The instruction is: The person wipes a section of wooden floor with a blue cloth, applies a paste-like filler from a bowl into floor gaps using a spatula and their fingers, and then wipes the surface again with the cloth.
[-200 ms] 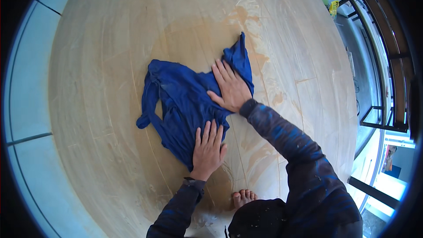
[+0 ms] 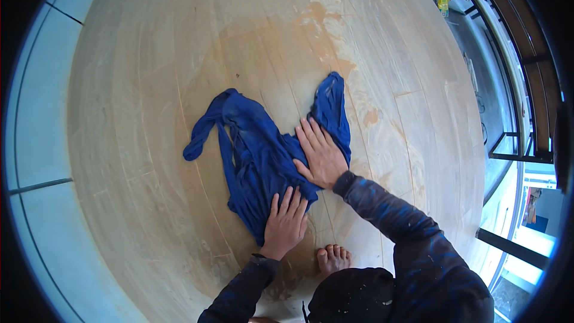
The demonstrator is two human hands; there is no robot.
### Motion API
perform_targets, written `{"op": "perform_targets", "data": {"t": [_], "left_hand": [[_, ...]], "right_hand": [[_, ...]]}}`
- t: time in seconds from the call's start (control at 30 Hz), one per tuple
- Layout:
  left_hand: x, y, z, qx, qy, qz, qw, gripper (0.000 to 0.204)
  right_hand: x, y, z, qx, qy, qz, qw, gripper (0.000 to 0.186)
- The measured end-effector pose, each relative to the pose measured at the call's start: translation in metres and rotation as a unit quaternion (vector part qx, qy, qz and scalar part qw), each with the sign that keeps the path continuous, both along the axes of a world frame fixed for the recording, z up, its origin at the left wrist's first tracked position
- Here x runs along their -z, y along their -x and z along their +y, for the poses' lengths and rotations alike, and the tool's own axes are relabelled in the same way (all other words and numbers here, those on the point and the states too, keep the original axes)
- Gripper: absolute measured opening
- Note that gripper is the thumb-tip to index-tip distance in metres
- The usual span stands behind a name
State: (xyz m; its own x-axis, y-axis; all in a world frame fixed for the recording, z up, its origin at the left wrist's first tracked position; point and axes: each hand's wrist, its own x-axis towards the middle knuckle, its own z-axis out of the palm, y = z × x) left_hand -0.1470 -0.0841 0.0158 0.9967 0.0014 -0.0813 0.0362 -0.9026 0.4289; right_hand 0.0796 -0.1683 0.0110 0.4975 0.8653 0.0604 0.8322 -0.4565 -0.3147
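the wooden floor (image 2: 149, 84) takes almost the whole picture and it bends toward the rim because of the lens. on the person's left side the wood ends at a pale blue-grey band (image 2: 42, 143) with a dark joint line across it. on the right side the wood ends near a dark metal railing (image 2: 526, 84), and below it a dark bar (image 2: 514, 248) stands out. between these edges the boards lie open on all sides of the cloth, far side and left side most of all. an orange-brown stain (image 2: 323, 30) runs over the boards on the far side, toward the right.

the blue cloth (image 2: 251, 149) lies flat on the floor near the middle, in front of the person. it is deep blue, wrinkled, and not a neat shape: one narrow strip goes out to the left and ends in a rounded tip, another part goes up to the right as a long point, and the wide body comes down to a narrow end close to the person.

the left hand (image 2: 286, 220) is spread, fingers apart, palm down on the near end of the cloth. the right hand (image 2: 321, 154) is also open and flat, fingers nearly together and pointing away, pressing on the cloth between the body and the right point. both sleeves are dark with blue marks. one bare foot (image 2: 333, 258) stands on the wood just beside the left hand, apart from the cloth.
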Motion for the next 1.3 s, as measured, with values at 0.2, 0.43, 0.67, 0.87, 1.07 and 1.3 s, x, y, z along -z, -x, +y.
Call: {"op": "perform_targets", "data": {"t": [0.2, 0.43, 0.67, 0.87, 1.07, 1.3], "left_hand": [[0.005, 0.123, -0.057, 0.084, 0.000, 0.004, 0.996, 0.048], [-0.048, 0.179, -0.071, 0.061, 0.200, -0.074, 0.975, 0.055], [-0.078, 0.196, -0.062, 0.042, 0.200, -0.120, 0.972, 0.066], [-0.042, 0.200, -0.071, -0.090, -0.028, -0.011, 0.995, 0.066], [-0.003, 0.126, -0.030, -0.203, -0.046, 0.096, 0.973, 0.073], [0.003, -0.026, 0.091, -0.279, -0.072, 0.004, 0.958, 0.079]], "right_hand": [[-0.008, 0.119, -0.109, -0.042, 0.010, 0.044, 0.998, 0.069], [-0.093, 0.129, -0.100, 0.154, -0.249, 0.511, 0.808, 0.028], [-0.126, 0.127, -0.012, 0.059, -0.202, 0.492, 0.845, 0.054], [-0.040, 0.192, -0.008, -0.032, -0.065, 0.143, 0.987, 0.083], [0.001, 0.135, 0.104, -0.126, -0.078, 0.067, 0.987, 0.079], [0.023, 0.004, 0.239, -0.075, -0.153, -0.016, 0.985, 0.077]]}}
